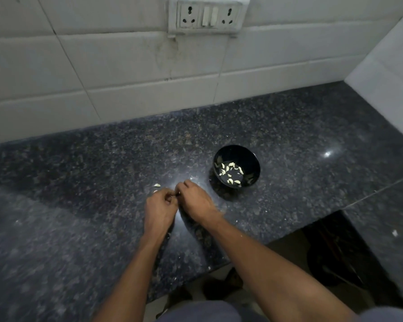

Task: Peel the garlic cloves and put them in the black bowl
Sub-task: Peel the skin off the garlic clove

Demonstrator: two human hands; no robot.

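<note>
My left hand (159,203) and right hand (192,196) pinch something tiny between them; a loose garlic clove (157,185) lies beyond, black bowl (236,168) of peeled cloves (230,171) on the table (79,182) to the right.

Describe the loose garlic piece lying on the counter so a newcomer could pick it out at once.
Start at the dark speckled granite counter below the white tiled wall, and find the two hands working together near its middle. Just beyond the left hand, on the side away from the black bowl, lies a small pale garlic piece. Unlike the cloves in the bowl, it sits alone on bare stone.
</note>
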